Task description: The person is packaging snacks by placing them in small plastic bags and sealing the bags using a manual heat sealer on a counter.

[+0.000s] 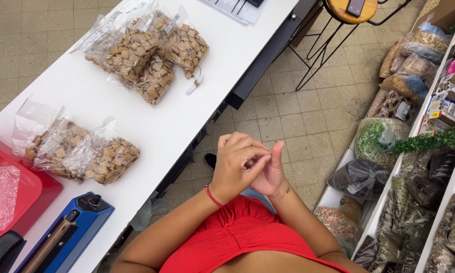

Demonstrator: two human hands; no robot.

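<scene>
My left hand (235, 164) and my right hand (273, 174) are joined in front of my chest, off the right edge of the white table (151, 126). The left fingers curl over the right hand's fingers; a red string bracelet (212, 196) circles the left wrist. Neither hand holds any object that I can see. On the table lie sealed clear bags of small tan biscuits (146, 53) at the far end and more such bags (80, 151) nearer me. A blue heat sealer (68, 235) sits at the near edge.
A red tray (27, 194) with a clear empty bag (0, 194) is at the left. Shelves with bagged dry goods (409, 151) line the right side. A wooden stool (349, 12) with a phone stands beyond on the tiled floor. Papers lie at the table's far end.
</scene>
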